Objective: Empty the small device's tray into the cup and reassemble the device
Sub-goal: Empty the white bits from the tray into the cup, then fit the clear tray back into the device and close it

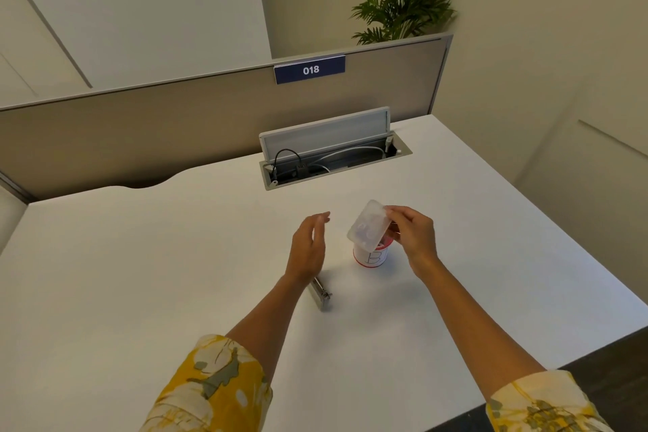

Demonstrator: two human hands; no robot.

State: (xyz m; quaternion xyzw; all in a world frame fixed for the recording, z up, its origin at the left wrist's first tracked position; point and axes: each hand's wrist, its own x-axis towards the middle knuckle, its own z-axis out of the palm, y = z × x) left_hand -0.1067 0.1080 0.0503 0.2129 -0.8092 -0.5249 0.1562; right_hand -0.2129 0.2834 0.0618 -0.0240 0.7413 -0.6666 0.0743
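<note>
Holding: our right hand (415, 238) pinches the small translucent plastic tray (368, 225) by its upper edge, tilted over the cup.
Cup: the white paper cup with a red rim and a letter B (371, 256) stands on the white tabletop (175, 256), directly beneath the tray's lower end.
Left hand: our left hand (308, 249) hovers open, fingers spread, gripping nothing, just left of the cup.
Device: the small silver metal device body (321, 295) lies on the tabletop, partly under our left wrist.
</note>
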